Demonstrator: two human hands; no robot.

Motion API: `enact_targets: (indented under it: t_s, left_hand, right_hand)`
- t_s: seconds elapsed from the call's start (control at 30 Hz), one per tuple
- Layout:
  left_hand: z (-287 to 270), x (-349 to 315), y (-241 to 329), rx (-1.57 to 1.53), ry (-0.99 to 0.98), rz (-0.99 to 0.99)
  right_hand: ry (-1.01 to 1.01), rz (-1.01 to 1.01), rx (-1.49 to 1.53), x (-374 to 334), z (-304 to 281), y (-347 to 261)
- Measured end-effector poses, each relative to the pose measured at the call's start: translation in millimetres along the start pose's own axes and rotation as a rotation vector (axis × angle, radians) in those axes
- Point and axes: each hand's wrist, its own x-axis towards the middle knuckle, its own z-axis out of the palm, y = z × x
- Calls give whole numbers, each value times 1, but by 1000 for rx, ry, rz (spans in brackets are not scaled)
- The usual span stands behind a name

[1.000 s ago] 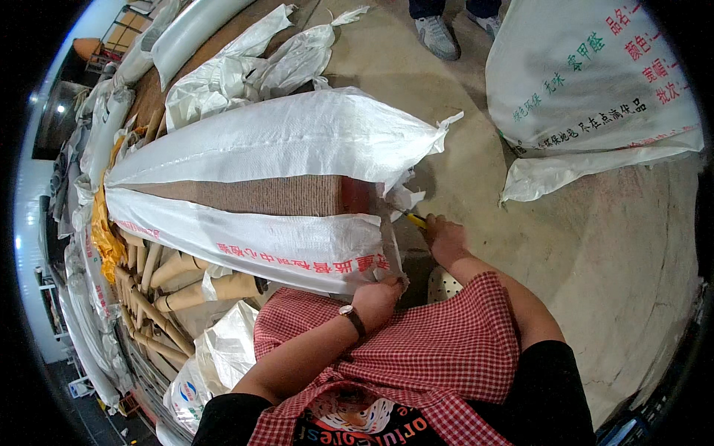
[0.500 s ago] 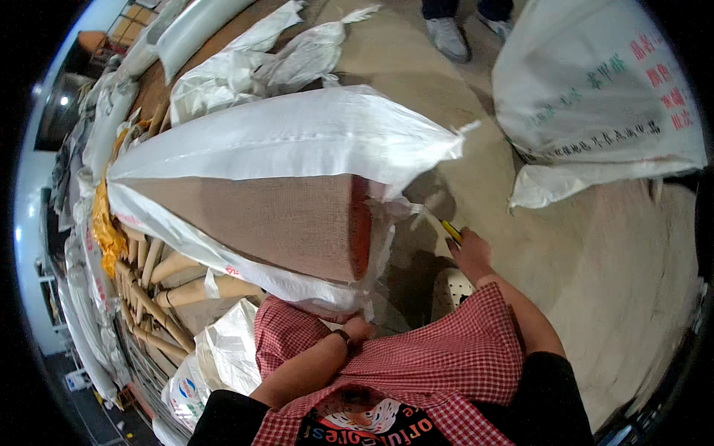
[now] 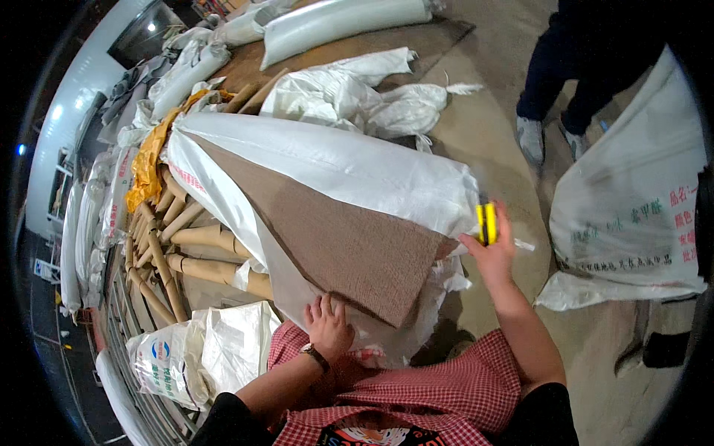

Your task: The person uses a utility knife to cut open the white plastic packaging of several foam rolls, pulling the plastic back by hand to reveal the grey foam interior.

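Note:
A long brown carpet roll lies before me, showing through a slit in its white plastic wrapper. My left hand rests with fingers spread on the near flap of the wrapper, beside the carpet's lower edge. At the roll's right end, my right hand grips a yellow and black utility knife; its blade cannot be made out. The thumb of that hand is by the wrapper's torn end, and whether it also pinches the plastic I cannot tell.
Several cardboard tubes and a folded white sack lie to the left. Behind are crumpled white wrapping and a wrapped roll. A large white sack stands at right, near another person's legs.
My left hand has moved from the roll's near lower corner up onto the wrapper flap. My right hand with the knife has risen to the wrapper's end. The view has shifted.

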Motion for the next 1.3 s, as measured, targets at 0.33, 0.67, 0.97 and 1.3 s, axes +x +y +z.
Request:
enact_targets:
  t_s: [0.33, 0.67, 0.97, 1.3]
  left_hand:
    - [55, 17, -43, 65, -469, -317]
    - [-33, 73, 3, -485, 543, -216]
    - [-16, 94, 23, -380, 358, -304]
    - [-57, 58, -7, -655, 221, -275]
  right_hand:
    - [-46, 174, -462, 128, 64, 44]
    - [-450, 422, -651, 122, 144, 157]
    - [-103, 204, -84, 62, 53, 126]
    - [-479, 897, -346, -125, -80, -56]
